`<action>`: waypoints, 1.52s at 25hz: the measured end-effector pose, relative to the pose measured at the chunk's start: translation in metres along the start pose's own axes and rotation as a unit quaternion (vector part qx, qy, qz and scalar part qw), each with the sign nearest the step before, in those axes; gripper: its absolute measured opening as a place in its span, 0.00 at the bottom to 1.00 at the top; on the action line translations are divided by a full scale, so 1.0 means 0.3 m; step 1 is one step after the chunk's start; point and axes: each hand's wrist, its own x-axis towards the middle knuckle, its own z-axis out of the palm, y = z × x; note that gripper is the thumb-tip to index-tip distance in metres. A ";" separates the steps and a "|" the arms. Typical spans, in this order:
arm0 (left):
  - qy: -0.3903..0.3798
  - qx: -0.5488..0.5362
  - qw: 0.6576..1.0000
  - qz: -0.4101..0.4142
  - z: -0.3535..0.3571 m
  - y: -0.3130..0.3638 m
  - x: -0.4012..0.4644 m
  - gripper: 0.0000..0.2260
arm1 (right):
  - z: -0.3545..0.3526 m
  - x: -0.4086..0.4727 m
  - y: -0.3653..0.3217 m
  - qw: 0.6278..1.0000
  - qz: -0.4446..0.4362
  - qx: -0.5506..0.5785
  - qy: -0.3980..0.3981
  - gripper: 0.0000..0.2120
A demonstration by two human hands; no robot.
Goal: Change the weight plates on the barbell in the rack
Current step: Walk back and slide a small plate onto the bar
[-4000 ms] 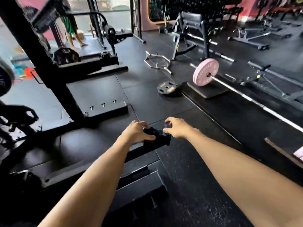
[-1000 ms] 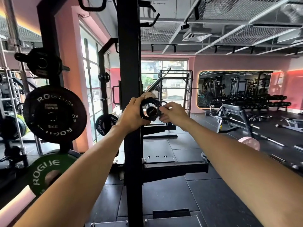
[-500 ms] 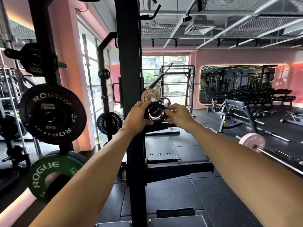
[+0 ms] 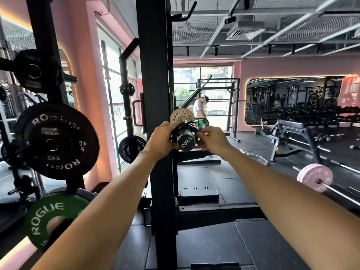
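While you are facing the rack upright (image 4: 154, 94), your head camera is looking straight down the end of the barbell sleeve (image 4: 186, 141), whose cap is reading "1500LB". Your left hand (image 4: 160, 142) is curling round the left side of the black collar (image 4: 184, 128) sitting on that sleeve, fingers wrapping over its top. Your right hand (image 4: 213, 140) is gripping the collar from the right, thumb and fingertips pinching at its edge; the clamp lever is probably under those fingertips, though the view is too blurred to be sure. Just behind the collar, a small grey plate (image 4: 181, 115) marked "ROGUE" is sitting on the sleeve, close against the upright.

To your left, a black 5 kg plate (image 4: 56, 141) is hanging on a storage peg, with a green plate (image 4: 52, 217) below it and a smaller black plate (image 4: 29, 71) above. Another black plate (image 4: 131, 149) is showing between the storage post and the upright. Low on your right, a pink plate (image 4: 314, 179) is sitting on a second bar near the floor. Beyond the sleeve, a person in a white shirt (image 4: 199, 109) is standing by the window.
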 end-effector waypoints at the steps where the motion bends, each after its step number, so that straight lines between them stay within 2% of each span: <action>1: 0.011 0.004 1.000 0.002 0.018 -0.021 0.022 0.34 | 0.003 0.038 0.009 1.000 -0.002 0.000 -0.003 0.07; 6: 0.037 0.034 0.999 0.014 0.100 -0.122 0.136 0.27 | 0.024 0.191 0.074 1.000 0.007 0.027 -0.013 0.05; 9: 0.036 0.035 0.999 0.013 0.147 -0.185 0.206 0.26 | 0.044 0.300 0.124 1.000 0.003 0.007 -0.010 0.07; 12: 0.035 0.031 0.999 0.009 0.183 -0.243 0.269 0.25 | 0.063 0.409 0.168 0.999 -0.024 -0.041 0.007 0.14; 14: 0.029 0.031 0.999 0.008 0.213 -0.284 0.317 0.24 | 0.077 0.476 0.197 0.999 -0.020 -0.041 0.006 0.12; 28: 0.004 0.033 0.999 -0.035 0.391 -0.518 0.612 0.27 | 0.159 0.862 0.314 0.993 -0.016 -0.104 0.045 0.14; 33: 0.003 0.037 0.999 -0.015 0.397 -0.540 0.640 0.28 | 0.149 0.907 0.328 0.989 -0.032 -0.142 0.033 0.10; 38: 0.001 0.035 0.999 -0.018 0.396 -0.539 0.649 0.27 | 0.143 0.906 0.285 0.975 -0.074 -0.185 0.099 0.10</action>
